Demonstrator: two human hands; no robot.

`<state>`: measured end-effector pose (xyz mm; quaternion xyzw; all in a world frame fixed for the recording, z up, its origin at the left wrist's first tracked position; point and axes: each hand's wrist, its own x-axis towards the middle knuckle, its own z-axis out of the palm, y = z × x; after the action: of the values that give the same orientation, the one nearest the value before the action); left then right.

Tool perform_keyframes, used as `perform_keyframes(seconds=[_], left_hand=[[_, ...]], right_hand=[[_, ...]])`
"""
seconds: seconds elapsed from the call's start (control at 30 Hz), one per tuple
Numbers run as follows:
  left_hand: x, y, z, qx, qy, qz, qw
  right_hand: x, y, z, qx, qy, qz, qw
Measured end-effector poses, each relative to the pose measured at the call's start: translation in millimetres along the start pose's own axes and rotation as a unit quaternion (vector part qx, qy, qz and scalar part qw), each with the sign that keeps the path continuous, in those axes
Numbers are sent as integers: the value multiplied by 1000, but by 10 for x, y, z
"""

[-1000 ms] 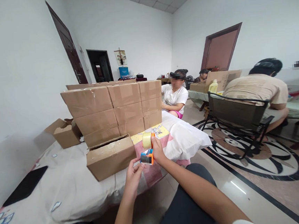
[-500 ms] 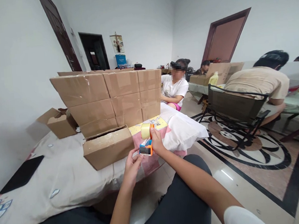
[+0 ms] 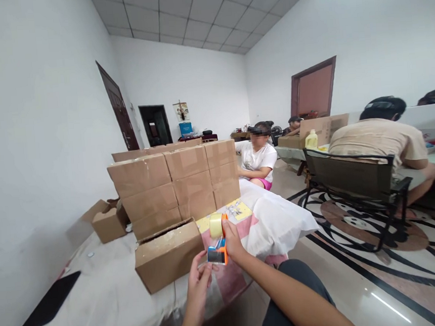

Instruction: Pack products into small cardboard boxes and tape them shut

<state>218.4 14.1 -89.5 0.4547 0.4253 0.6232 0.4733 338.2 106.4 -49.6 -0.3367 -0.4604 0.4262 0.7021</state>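
Observation:
My right hand (image 3: 234, 240) is wrapped round an orange and blue tape dispenser (image 3: 225, 254) carrying a roll of yellowish clear packing tape (image 3: 216, 225). The dispenser is held over the near edge of the covered table. My left hand (image 3: 200, 286) is at the dispenser's lower left end, its thumb and fingers closed in a pinch at the tape's end, which is hard to make out. Just left of both hands, a long cardboard box (image 3: 168, 261) lies on the table with a dark gap along its top.
Behind that box rises a stack of taped cardboard boxes (image 3: 188, 178). An open box (image 3: 108, 223) and a flat black sheet (image 3: 49, 304) are on the left. A person (image 3: 257, 162) sits beyond the table; another sits in a chair (image 3: 352, 181) at right.
My head has tilted up, so the ceiling shows and the table appears lower. Both hands stay at the dispenser, with little visible change in grip.

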Motion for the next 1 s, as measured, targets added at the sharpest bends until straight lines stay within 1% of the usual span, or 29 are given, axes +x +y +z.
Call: perform_keyframes(seconds=[0.17, 0.3, 0.37, 0.53, 0.7, 0.87, 1.0], left_hand=[[-32, 30, 51, -2, 11, 21, 1000], [-38, -5, 77, -11, 24, 16, 1000], [-45, -32, 88, -22, 27, 15, 999], [-80, -62, 150, -24, 42, 24, 999], [-120, -65, 209, -21, 58, 22, 998], [-135, -114, 178, -9, 43, 30, 999], [-123, -135, 192, -14, 38, 32, 999]], right_hand=[[-40, -39, -16, 47, 14, 30, 998], [-72, -70, -44, 47, 42, 61, 996], [-86, -83, -58, 46, 43, 66, 996], [-119, -144, -94, 46, -1, 42, 998], [-143, -203, -112, 25, 37, 44, 998], [-162, -189, -114, 3, 22, 38, 999], [-150, -163, -123, -5, 25, 27, 999]])
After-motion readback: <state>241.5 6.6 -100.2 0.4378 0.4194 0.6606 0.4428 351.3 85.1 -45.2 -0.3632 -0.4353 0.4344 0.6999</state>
